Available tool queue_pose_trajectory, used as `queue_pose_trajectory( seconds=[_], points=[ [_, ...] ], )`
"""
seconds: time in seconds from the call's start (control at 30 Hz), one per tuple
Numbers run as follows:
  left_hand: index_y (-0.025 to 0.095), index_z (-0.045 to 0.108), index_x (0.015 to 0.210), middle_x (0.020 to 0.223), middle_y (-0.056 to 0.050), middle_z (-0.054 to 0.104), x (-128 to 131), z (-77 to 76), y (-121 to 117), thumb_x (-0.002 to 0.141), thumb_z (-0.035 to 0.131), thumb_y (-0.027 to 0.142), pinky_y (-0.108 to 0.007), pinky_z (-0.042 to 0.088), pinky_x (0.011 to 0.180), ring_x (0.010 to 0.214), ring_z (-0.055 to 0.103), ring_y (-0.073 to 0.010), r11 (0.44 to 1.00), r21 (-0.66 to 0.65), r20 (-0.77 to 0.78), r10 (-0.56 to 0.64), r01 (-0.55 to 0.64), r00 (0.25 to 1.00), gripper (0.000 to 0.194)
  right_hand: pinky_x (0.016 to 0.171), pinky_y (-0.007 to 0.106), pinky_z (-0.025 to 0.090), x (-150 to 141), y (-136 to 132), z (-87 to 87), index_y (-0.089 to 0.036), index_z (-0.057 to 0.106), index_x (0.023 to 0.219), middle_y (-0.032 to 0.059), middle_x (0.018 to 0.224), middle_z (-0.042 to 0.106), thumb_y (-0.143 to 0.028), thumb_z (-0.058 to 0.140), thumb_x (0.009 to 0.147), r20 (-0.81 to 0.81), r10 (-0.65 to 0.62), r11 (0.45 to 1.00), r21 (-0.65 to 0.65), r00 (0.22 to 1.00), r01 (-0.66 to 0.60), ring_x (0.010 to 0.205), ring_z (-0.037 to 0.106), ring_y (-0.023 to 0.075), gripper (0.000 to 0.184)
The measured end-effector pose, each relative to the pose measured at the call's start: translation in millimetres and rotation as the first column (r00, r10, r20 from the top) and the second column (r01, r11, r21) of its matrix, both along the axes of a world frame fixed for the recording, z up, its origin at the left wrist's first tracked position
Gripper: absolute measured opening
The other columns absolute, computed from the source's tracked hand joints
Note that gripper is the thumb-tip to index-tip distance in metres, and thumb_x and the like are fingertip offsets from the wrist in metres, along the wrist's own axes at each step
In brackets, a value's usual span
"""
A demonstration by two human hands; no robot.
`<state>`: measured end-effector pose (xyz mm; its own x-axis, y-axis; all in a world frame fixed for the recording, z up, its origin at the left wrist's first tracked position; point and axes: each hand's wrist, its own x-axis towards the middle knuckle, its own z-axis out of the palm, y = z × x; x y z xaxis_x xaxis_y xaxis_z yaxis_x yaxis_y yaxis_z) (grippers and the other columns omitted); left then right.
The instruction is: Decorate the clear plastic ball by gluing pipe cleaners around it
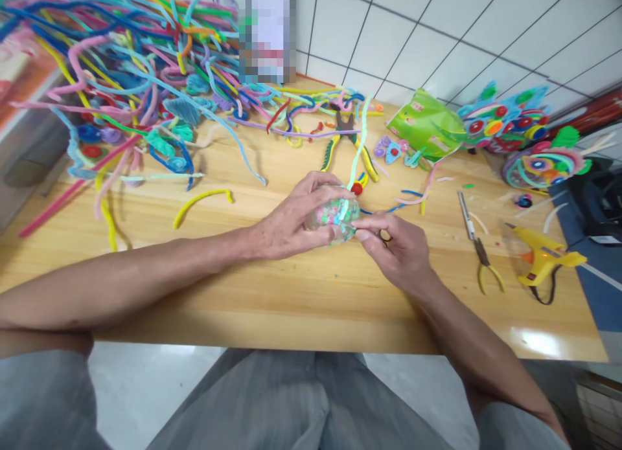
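Clear round ball (pixel 349 210), coloured bits showing in it: between my two hands, above the wooden table (pixel 311 301). Whether its underside touches the wood: cannot tell. Shape roughly round, no long axis readable. My left hand (pixel 284 225) is the nearer, grasping it from the left, fingers over the far side, thumb along the near side. The right side faces my right hand (pixel 401 249), whose thumb and index pinch a small metal tool (pixel 348 225); its tip points left, at the ball's near right part. Tip contact: cannot tell. Dark ring by those fingers, possibly a handle loop.

Pale green stem (pixel 360 152): rises from the ball's far side, away from me, leaning slightly right. Red disc (pixel 356 188) just beside the far right edge. Beyond, yellow-green pliers (pixel 329 153), handles spread either side of the stem, limiting room on the far side as I judge it.

Toward me, wood grain runs to the near table edge. Left: curved yellow stem (pixel 199 205), then the heaped stems (pixel 146 81). Well right: long-nosed pliers (pixel 481 250), yellow glue gun (pixel 544 250).
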<state>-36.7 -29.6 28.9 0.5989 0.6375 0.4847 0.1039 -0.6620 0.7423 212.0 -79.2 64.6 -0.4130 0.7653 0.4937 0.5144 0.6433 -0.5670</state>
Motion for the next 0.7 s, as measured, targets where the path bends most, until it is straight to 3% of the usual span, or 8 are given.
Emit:
queue_pose_trajectory(
  seconds=[0.27, 0.5, 0.7],
  points=[
    [0.030, 0.056, 0.151, 0.146, -0.013, 0.055, 0.0, -2.0, 1.4, 0.102, 0.067, 0.041, -0.055, 0.046, 0.124, 0.145, 0.050, -0.0307, 0.999, 0.035, 0.013, 0.001, -0.001, 1.000, 0.051, 0.066, 0.028, 0.054, 0.6, 3.8, -4.0, -0.027, 0.077, 0.111, 0.0000, 0.086, 0.079, -0.016, 0.068, 0.100, -0.021, 0.054, 0.998, 0.013, 0.998, -0.053, 0.070, 0.070, 0.0143, 0.018],
    [0.030, 0.055, 0.151, 0.144, -0.013, 0.056, 1.6, -2.2, 2.3, 0.102, 0.067, 0.036, -0.053, 0.047, 0.123, 0.144, 0.051, -0.0292, 0.998, 0.068, 0.035, -0.005, 0.002, 0.999, 0.051, 0.066, 0.027, 0.054, -1.1, -0.2, -5.5, -0.029, 0.078, 0.111, -0.0030, 0.080, 0.075, -0.018, 0.070, 0.100, -0.098, -0.023, 1.000, -0.022, 0.995, 0.021, 0.067, 0.068, 0.0136, 0.017],
    [0.030, 0.057, 0.151, 0.146, -0.014, 0.056, 0.6, -1.0, 0.4, 0.102, 0.067, 0.038, -0.057, 0.047, 0.123, 0.144, 0.051, -0.0319, 0.999, 0.055, 0.025, -0.003, 0.001, 1.000, 0.050, 0.066, 0.028, 0.055, -0.3, 4.9, -7.6, -0.027, 0.076, 0.112, 0.0009, 0.088, 0.080, -0.015, 0.068, 0.100, -0.045, 0.061, 0.997, 0.042, 0.997, -0.059, 0.073, 0.071, 0.0148, 0.019]
  ],
)
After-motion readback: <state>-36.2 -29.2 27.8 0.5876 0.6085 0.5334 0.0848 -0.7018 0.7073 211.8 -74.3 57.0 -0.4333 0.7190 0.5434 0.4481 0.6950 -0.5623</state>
